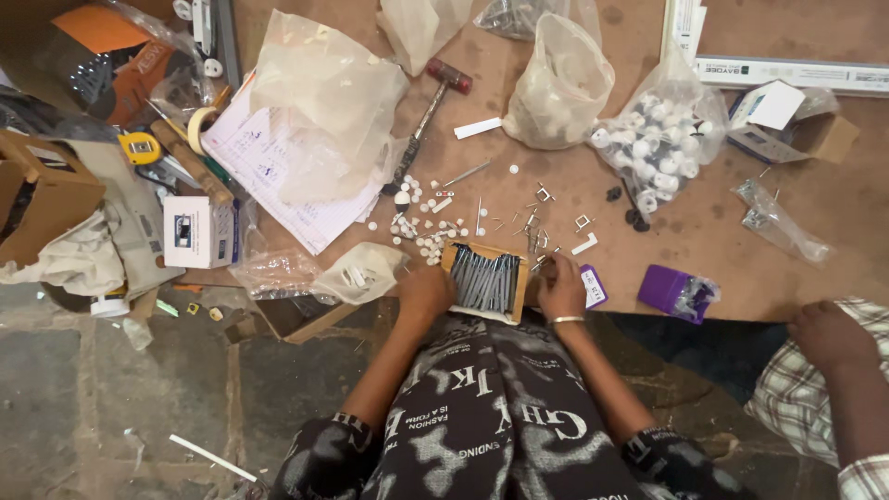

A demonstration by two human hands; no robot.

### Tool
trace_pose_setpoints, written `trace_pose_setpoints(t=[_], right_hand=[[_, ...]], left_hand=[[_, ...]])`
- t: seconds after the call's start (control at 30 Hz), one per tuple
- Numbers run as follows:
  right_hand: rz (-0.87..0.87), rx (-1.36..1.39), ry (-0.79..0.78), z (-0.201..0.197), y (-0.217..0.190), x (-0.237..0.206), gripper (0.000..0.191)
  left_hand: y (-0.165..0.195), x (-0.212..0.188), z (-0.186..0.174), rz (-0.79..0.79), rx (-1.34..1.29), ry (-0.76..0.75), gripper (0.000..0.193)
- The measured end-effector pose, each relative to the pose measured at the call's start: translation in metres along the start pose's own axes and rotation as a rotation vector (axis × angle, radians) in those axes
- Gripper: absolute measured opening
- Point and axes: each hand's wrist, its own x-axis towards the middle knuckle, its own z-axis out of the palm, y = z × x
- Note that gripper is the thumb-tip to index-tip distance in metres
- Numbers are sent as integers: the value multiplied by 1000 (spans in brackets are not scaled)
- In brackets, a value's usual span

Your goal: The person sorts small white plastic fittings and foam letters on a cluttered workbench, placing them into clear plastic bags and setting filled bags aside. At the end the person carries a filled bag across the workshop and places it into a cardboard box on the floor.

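Fingers of the right hand (561, 287) curl, apparently pinching nails at the small open box of nails (485, 281); left hand (425, 293) steadies its other side at the board edge. Box looks nearly full; loose nails (530, 225) lie just beyond.

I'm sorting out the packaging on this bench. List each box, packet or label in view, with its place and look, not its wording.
Open cardboard box of nails: bench's near edge, between left hand and right hand.
Small white carton: left, squarish, dark panel.
Purple packet: right of the hands, crumpled.
Purple-and-white label: beside the right hand.
Long white box: top right, narrow.
Clear bag of white caps: right of centre.
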Motion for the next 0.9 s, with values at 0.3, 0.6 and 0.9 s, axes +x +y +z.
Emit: trace_pose_setpoints(t=[0.3,0.6,0.9], right_hand=[[-41,-133,-158,-11,1,46,27],[-120,-75,95,-15,-1,71,37],[198,-210,256,-4,-19,96,95]], left_hand=[[-17,-4,15,63,-204,144,36],[-23,3,13,64,-327,135,40],[-22,10,-3,117,-355,100,40]])
